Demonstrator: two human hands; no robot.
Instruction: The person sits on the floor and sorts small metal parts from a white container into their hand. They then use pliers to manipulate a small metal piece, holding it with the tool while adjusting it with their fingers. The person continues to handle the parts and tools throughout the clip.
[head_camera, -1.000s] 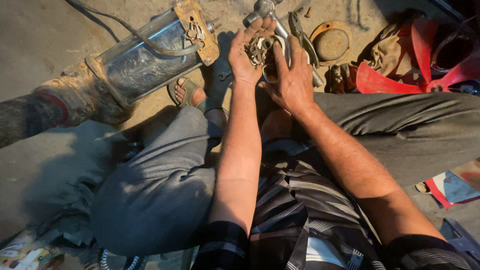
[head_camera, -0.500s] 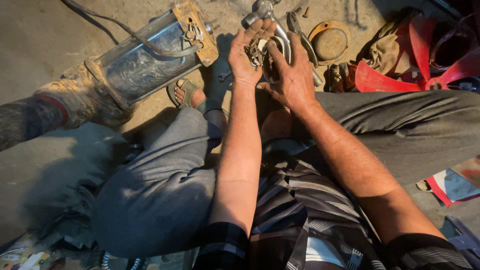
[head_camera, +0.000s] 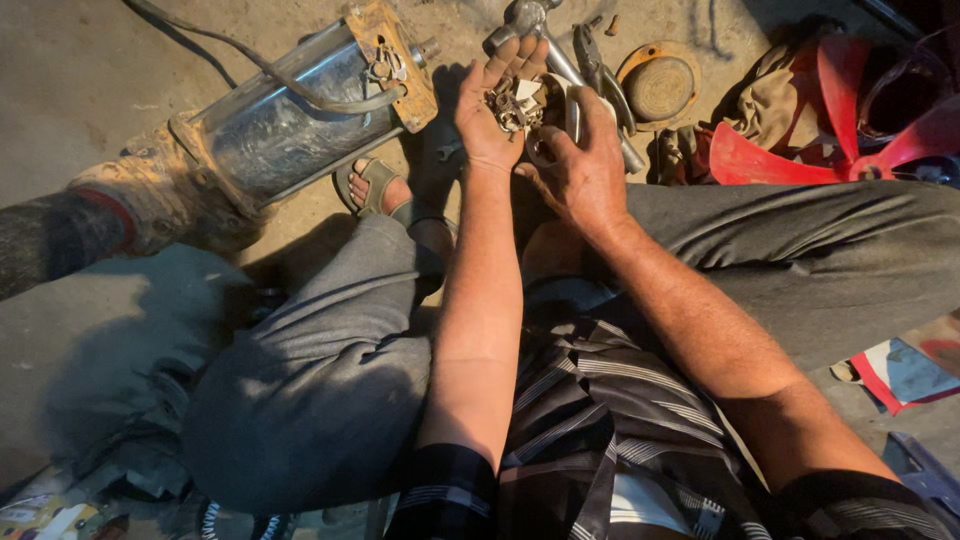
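Note:
I sit cross-legged on a dusty floor. My left hand is turned palm up and cups a small heap of metal bits, screws and washers among them. My right hand is beside it, fingertips at the heap, holding a pale metal ring-shaped part against its thumb. Both hands hover above the floor just beyond my knees.
A cylindrical metal pump motor with a rusty end plate and a cable lies at the upper left. A hammer, pliers and a round rusty cap lie ahead. A red fan blade sits at right.
My left hand has rolled palm up, showing the small parts. My right hand has shifted slightly lower and right beside it.

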